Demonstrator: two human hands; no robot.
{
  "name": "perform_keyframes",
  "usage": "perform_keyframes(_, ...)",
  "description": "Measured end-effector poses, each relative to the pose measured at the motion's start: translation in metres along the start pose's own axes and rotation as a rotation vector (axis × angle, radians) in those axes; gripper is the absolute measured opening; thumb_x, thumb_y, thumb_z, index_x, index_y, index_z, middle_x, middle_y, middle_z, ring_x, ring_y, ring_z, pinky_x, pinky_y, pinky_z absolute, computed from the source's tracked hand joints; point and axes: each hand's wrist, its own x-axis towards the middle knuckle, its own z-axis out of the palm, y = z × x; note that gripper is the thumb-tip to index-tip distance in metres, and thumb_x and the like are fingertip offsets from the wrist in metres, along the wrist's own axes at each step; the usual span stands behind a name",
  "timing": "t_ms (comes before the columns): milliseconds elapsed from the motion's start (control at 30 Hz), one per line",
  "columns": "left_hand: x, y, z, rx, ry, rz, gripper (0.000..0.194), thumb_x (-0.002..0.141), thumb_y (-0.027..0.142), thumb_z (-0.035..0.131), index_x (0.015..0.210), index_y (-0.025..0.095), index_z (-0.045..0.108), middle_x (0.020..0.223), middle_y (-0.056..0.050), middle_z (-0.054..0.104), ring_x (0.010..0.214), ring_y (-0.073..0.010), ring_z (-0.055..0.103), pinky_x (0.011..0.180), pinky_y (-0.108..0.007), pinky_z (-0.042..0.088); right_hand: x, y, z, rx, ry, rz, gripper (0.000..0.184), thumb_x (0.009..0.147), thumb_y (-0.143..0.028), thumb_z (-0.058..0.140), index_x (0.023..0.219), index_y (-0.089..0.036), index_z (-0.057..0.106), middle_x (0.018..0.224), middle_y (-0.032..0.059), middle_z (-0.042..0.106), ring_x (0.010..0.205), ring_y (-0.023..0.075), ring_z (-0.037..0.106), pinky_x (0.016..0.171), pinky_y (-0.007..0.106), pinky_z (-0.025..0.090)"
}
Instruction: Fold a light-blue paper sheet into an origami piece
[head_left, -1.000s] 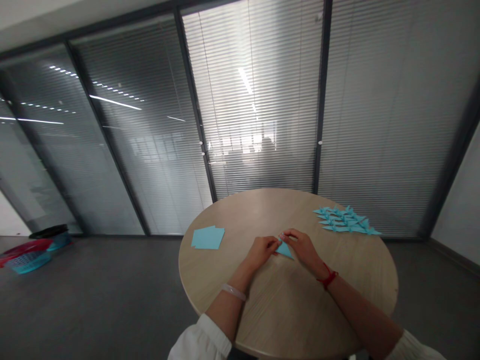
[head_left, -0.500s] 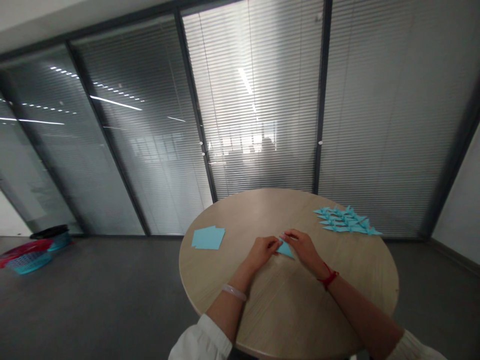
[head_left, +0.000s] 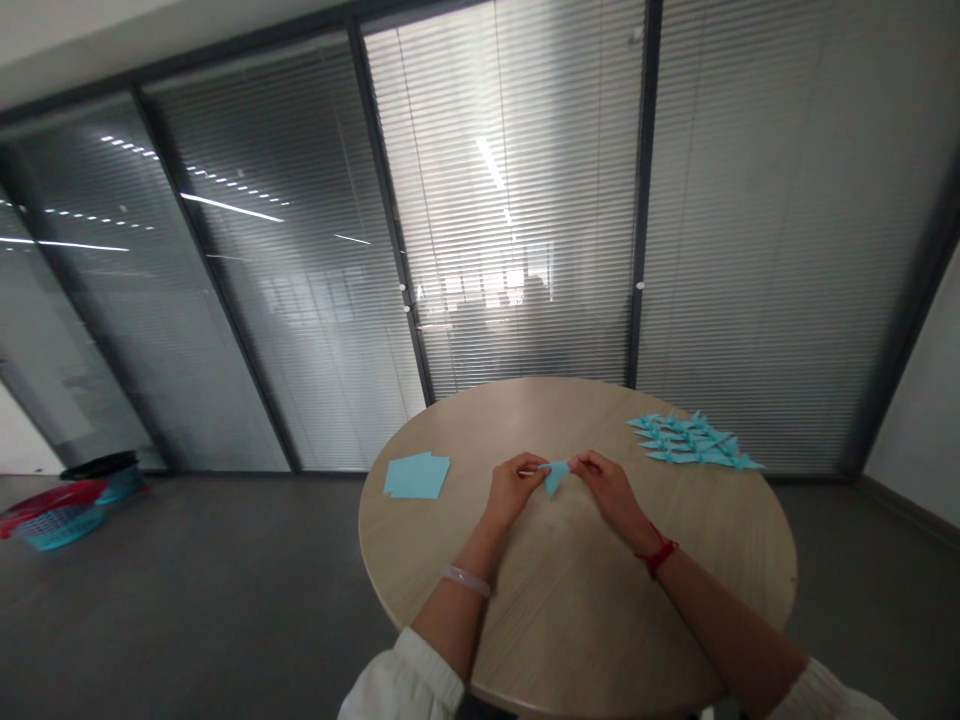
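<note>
Folded blue paper (head_left: pixel 555 477) is nr ctr of the round table (head_left: pixel 570 620), btwn both hands, wide edge twd table's far side, pointed tip twd its near edge; can't tell if tip touches the top. L hand (head_left: pixel 515 486) pinches paper's L end, thumb vs. fingers; R hand (head_left: pixel 604 482) pinches its R end, same way. Clear bracelet (head_left: pixel 466 580) on L wrist, red bracelet (head_left: pixel 658 554) on R, both over table's near half. Flat blue sheets (head_left: pixel 418 477), overlapping, lie on table's L side. Blue paper cranes (head_left: pixel 688 441) sit in close rows at table's far R edge. Red-rimmed basket (head_left: pixel 56 520) on floor, well L of table; blinds (head_left: pixel 517 170) behind table.
</note>
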Motion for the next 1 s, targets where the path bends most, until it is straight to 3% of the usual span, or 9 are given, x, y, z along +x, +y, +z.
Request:
perform_keyframes(267,0.002,0.001,-0.002,-0.084,0.049,0.042,0.026,0.074,0.039,0.065,0.084,0.015,0.069,0.087,-0.006,0.070,0.078,-0.0172,0.063,0.072,-0.028,0.051,-0.002,-0.002,0.001,-0.011,-0.013,-0.046,0.031,0.084,-0.046,0.048,0.078,-0.019,0.062,0.077,0.0038,0.066,0.076,0.0198,0.061,0.071,0.029,0.047)
perform_keyframes(433,0.001,-0.002,-0.002,0.042,0.008,0.093,0.018,0.078,0.032,0.061,0.084,0.017,0.068,0.087,-0.005,0.069,0.080,-0.0163,0.063,0.079,-0.029,0.051,-0.005,-0.003,0.004,-0.048,-0.003,-0.114,0.036,0.080,-0.045,0.057,0.105,-0.020,0.061,0.101,0.0073,0.066,0.093,0.0216,0.061,0.086,0.035,0.046)
perform_keyframes(567,-0.001,-0.002,-0.001,0.106,-0.057,0.128,0.016,0.079,0.030,0.060,0.084,0.017,0.069,0.086,-0.005,0.069,0.082,-0.0166,0.063,0.079,-0.028,0.050,-0.006,-0.003,0.004,-0.131,-0.076,-0.142,0.027,0.083,-0.043,0.054,0.091,-0.021,0.068,0.091,0.0066,0.070,0.087,0.0216,0.063,0.083,0.035,0.046)
perform_keyframes(733,-0.001,-0.005,0.000,0.037,-0.101,0.070,0.028,0.080,0.037,0.059,0.099,0.017,0.067,0.087,-0.005,0.069,0.077,-0.0158,0.063,0.072,-0.026,0.049,-0.004,0.001,0.001,-0.131,-0.036,-0.114,0.025,0.082,-0.043,0.055,0.083,-0.022,0.069,0.087,0.0056,0.071,0.084,0.0220,0.064,0.079,0.034,0.047)
perform_keyframes(833,0.001,-0.009,0.001,0.035,-0.141,0.033,0.033,0.080,0.043,0.057,0.089,0.014,0.069,0.079,-0.004,0.069,0.072,-0.0159,0.062,0.068,-0.025,0.047,-0.002,0.002,-0.001,-0.117,0.005,-0.070,0.027,0.080,-0.045,0.056,0.082,-0.022,0.069,0.086,0.0059,0.072,0.082,0.0226,0.064,0.077,0.034,0.048)
perform_keyframes(1000,0.004,-0.013,0.000,0.000,-0.172,-0.104,0.043,0.073,0.054,0.059,0.078,0.012,0.069,0.069,-0.003,0.067,0.066,-0.0166,0.063,0.060,-0.024,0.045,-0.001,0.002,-0.002,-0.072,-0.032,-0.034,0.028,0.078,-0.045,0.056,0.081,-0.021,0.070,0.084,0.0052,0.073,0.081,0.0231,0.066,0.077,0.034,0.049)
